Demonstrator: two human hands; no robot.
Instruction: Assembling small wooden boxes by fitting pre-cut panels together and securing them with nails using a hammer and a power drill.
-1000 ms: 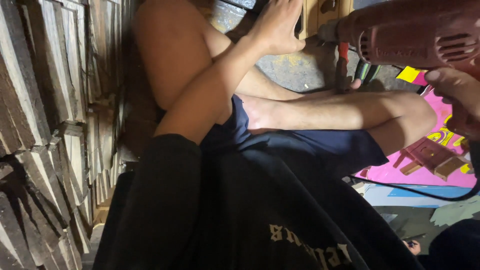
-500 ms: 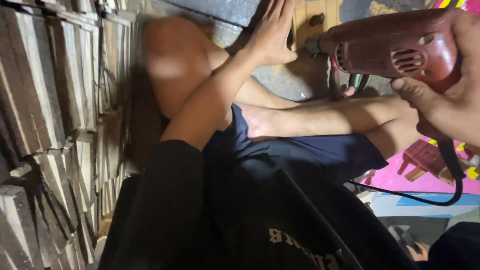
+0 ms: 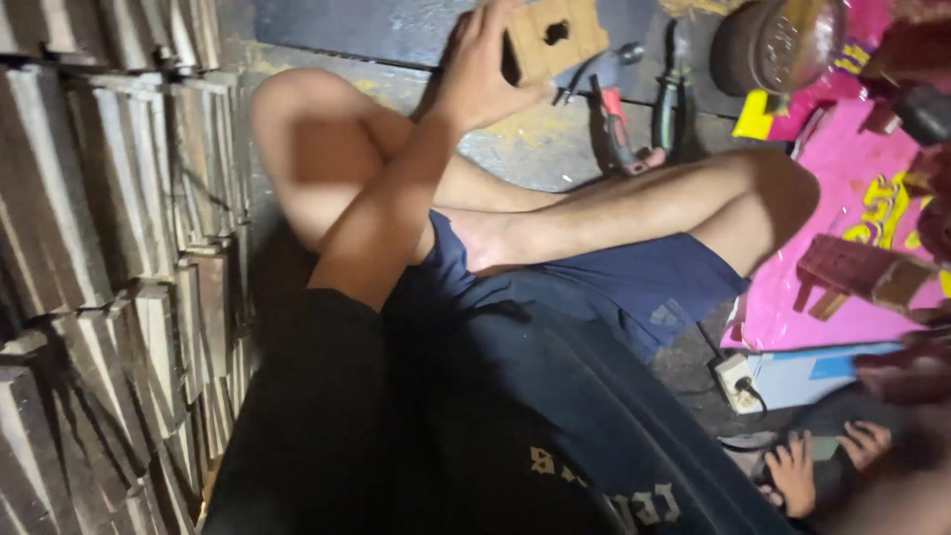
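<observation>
- A wooden block [image 3: 553, 38] with a hole through it is held up near the top of the view, above the floor [image 3: 535, 149].
- The block is clamped in the grip of the left hand [image 3: 482, 69]: the thumb is pressed on its lower left face and the fingers are wrapped behind its left edge, so most of the block stands out to the right of the grip.
- The hole is seen in the upper middle of the block, clear of the thumb.
- The right hand is not seen in the view, so the state of its grip cannot be told.
- Pliers [image 3: 616, 119] with red handles are laid on the floor just below and to the right of the block, apart from it.
- Crossed bare legs [image 3: 594, 213] are seen below the block, between it and the dark shorts.
- Stacked wooden slats [image 3: 109, 248] are ranged along the left side.
- A pink sheet [image 3: 852, 238] with small red-brown wooden pieces is spread at the right, well apart from the block.
</observation>
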